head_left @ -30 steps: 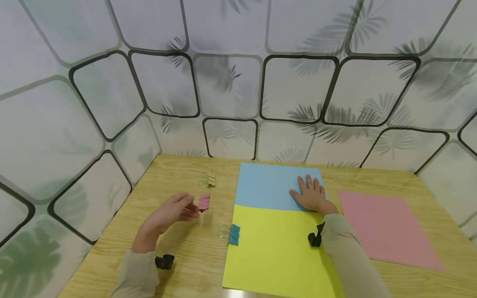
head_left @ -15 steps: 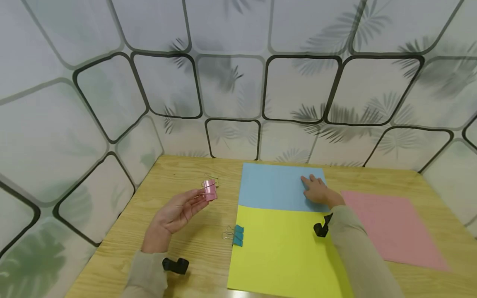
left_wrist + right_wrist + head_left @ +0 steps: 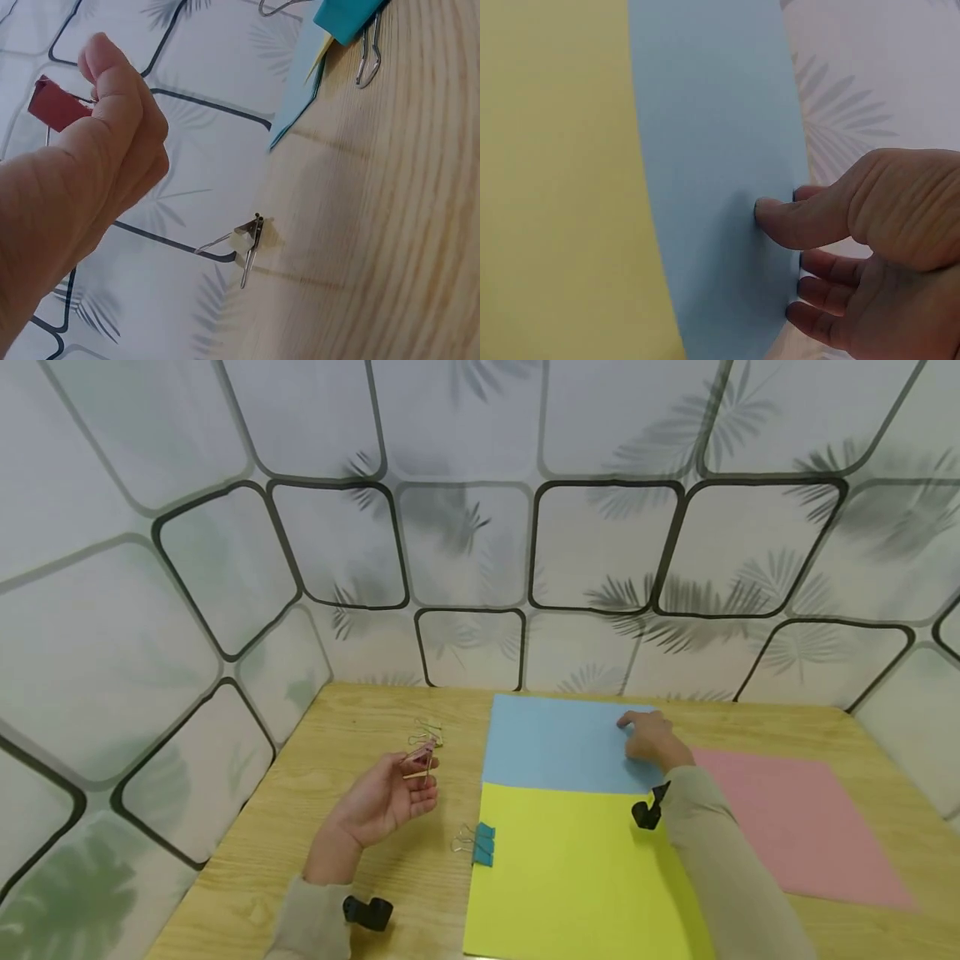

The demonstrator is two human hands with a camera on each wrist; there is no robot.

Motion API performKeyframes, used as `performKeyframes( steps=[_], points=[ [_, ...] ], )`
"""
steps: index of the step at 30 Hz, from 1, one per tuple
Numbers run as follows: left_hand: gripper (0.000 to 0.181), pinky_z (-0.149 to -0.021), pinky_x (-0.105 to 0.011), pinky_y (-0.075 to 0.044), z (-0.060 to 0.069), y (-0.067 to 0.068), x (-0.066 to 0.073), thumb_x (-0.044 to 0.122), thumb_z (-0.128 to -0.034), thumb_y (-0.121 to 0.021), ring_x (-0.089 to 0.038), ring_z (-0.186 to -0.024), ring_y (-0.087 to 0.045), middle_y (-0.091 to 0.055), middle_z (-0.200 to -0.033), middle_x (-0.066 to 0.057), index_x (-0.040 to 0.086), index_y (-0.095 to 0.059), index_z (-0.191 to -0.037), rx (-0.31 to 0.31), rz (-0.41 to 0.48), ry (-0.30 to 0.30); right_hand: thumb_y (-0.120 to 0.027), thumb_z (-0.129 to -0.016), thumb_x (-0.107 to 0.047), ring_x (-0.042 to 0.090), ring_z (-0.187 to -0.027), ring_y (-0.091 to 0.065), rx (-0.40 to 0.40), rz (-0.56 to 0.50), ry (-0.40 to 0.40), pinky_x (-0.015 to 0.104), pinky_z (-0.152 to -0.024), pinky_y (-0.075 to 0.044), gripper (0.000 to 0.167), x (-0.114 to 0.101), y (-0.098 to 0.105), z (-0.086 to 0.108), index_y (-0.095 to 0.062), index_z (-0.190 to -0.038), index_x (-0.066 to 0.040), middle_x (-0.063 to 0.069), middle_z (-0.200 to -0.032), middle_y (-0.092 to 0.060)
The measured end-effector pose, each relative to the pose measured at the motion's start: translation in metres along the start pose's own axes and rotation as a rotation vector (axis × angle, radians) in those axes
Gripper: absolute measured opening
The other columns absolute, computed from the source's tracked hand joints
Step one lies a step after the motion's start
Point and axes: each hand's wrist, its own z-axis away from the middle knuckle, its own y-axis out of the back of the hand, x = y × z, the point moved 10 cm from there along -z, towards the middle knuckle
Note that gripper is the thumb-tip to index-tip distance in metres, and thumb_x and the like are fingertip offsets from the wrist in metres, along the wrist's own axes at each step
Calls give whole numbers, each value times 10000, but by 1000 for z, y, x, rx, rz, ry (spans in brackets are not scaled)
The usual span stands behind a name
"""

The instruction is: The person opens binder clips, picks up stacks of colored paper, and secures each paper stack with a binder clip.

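In the head view my left hand (image 3: 378,806) holds a pink binder clip (image 3: 422,756) at its fingertips, raised over the table. The left wrist view shows the clip's dark pink side (image 3: 60,107), partly covered by the fingers. My right hand (image 3: 651,742) pinches the right edge of a blue sheet (image 3: 555,743), thumb on top and fingers at the edge. A yellow sheet (image 3: 577,877) overlaps the blue one's near part. On their left edge sits a teal binder clip (image 3: 484,845), its wire handles pointing left.
A yellowish binder clip (image 3: 435,737) stands on the table behind my left hand. To the right lies a pink sheet (image 3: 802,827), partly behind my right sleeve. A patterned wall covering (image 3: 472,543) rises behind the wooden table (image 3: 225,893).
My left hand has turned palm-up and shifted right, tilting the pink binder clip. The right hand, earlier spread flat on the blue sheet, has moved to its right edge and now pinches it.
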Motion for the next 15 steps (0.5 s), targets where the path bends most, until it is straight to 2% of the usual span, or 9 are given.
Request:
performKeyframes(
  steps=[2,4,7,10,15],
  points=[
    [393,-902,-287,-531,0,-1,0,281,-1111,-237,-149,-935,-577,-556,-1100,-62,59,-561,-1094,-12,5,-16,-559,-911,-51,651,-1278,-217,-9,-19,-50,649,-950,-357,545,5,1,2,-388,-1409,86,491,-1387,-192],
    [355,-932,-287,-522,0,-2,1,269,-1111,-276,-154,-963,-569,-537,-1154,-69,60,-563,-1126,-24,28,-28,-615,-932,-118,673,-1278,-189,-20,-25,-108,684,-996,-324,666,11,2,3,-268,-1431,153,517,-1368,-165],
    [268,-943,-291,-525,-1,-3,1,248,-1102,-350,-160,-977,-590,-525,-1133,-99,57,-529,-1157,-17,53,-31,-664,-938,-202,691,-1277,-180,-36,-11,-192,680,-1033,-307,858,19,6,5,-108,-1440,217,558,-1351,-129],
    [295,-900,-274,-546,-2,2,-1,314,-1087,-400,-149,-936,-637,-550,-1078,-114,48,-462,-1197,44,46,-19,-684,-933,-232,684,-1270,-202,-46,-23,-242,662,-1034,-321,941,23,8,6,-46,-1436,243,568,-1340,-134],
    [425,-760,-214,-571,-3,15,-3,455,-1061,-383,-99,-760,-664,-612,-974,-93,59,-395,-1214,183,5,-1,-710,-919,-231,646,-1222,-286,-44,-52,-252,635,-1008,-352,924,25,8,5,-104,-1420,255,527,-1303,-246]
  ],
)
